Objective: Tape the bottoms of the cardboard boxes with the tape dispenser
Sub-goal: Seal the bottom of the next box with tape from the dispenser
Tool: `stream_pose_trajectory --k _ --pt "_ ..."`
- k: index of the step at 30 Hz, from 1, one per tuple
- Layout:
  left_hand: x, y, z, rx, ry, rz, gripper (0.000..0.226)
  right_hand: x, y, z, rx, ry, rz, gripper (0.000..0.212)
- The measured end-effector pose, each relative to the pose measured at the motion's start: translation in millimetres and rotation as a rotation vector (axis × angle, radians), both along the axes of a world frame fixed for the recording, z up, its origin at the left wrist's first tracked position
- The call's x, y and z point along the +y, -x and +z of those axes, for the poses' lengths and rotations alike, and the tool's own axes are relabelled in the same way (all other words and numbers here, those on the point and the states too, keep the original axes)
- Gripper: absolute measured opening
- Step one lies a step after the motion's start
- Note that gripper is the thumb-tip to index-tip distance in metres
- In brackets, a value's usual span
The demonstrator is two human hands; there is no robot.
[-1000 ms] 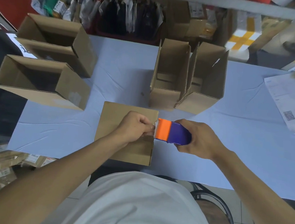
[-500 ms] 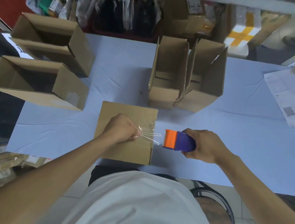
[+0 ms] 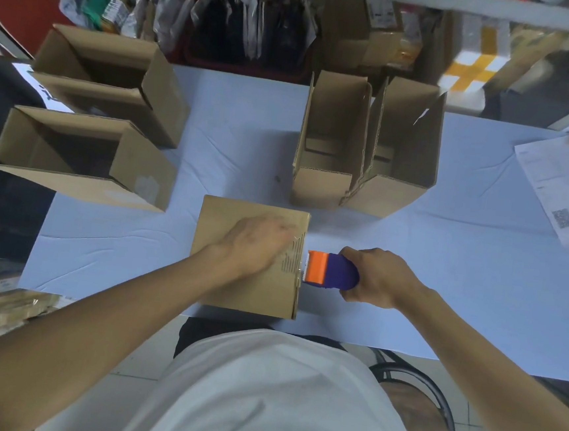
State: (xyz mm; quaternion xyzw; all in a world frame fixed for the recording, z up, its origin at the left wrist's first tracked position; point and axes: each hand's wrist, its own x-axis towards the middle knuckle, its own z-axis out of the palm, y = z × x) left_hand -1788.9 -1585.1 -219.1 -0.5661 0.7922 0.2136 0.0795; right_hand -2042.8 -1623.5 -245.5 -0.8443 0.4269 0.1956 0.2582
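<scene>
From where I watch, the box being taped (image 3: 248,263) sits at the near edge of the table (image 3: 441,297) with my left hand (image 3: 256,244) flat on top and my right hand (image 3: 377,278) holding the tape dispenser (image 3: 331,269) against its 3 o'clock side. At 12 o'clock two upright open boxes (image 3: 368,147) block the way, touching each other. At 10 o'clock two more open boxes (image 3: 88,122) crowd the table's corner. Bare cloth runs wide toward 3 o'clock, up to printed sheets (image 3: 567,192) at 2 o'clock
</scene>
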Motion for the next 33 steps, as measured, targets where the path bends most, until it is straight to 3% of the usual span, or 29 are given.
stream_pose_trajectory --k 2,5,8,12,14,17,20,22,28,33 --pt "6 0 -3 0.163 -0.044 -0.189 0.035 -1 -11 1 0.058 -0.075 -0.038 0.041" --pt "2 -6 -7 0.093 -0.088 -0.217 0.056 -4 -17 0 0.216 -0.052 0.003 0.038" --pt "2 3 -12 0.071 -0.168 -0.115 0.033 -4 -3 -3 0.176 -0.047 -0.070 0.041" --pt "-6 9 -7 0.192 -0.285 -0.033 0.028 -3 12 7 -0.068 0.014 -0.247 0.043" --pt "-10 4 -4 0.434 -0.264 0.206 0.038 1 17 13 -0.189 0.049 -0.309 0.041" --pt "-8 3 -3 0.722 -0.243 0.633 0.017 10 20 26 -0.300 0.042 -0.307 0.043" --pt "0 13 -4 0.950 -0.499 0.778 0.015 14 15 37 -0.338 0.041 -0.267 0.051" --pt "4 15 -5 1.026 -0.537 0.826 0.009 14 10 41 -0.359 0.044 -0.249 0.055" --pt "9 12 -2 1.077 -0.517 0.909 0.007 9 0 41 -0.388 0.066 -0.195 0.063" --pt "9 10 2 0.951 -0.387 0.971 0.015 7 -4 39 -0.383 0.035 -0.145 0.062"
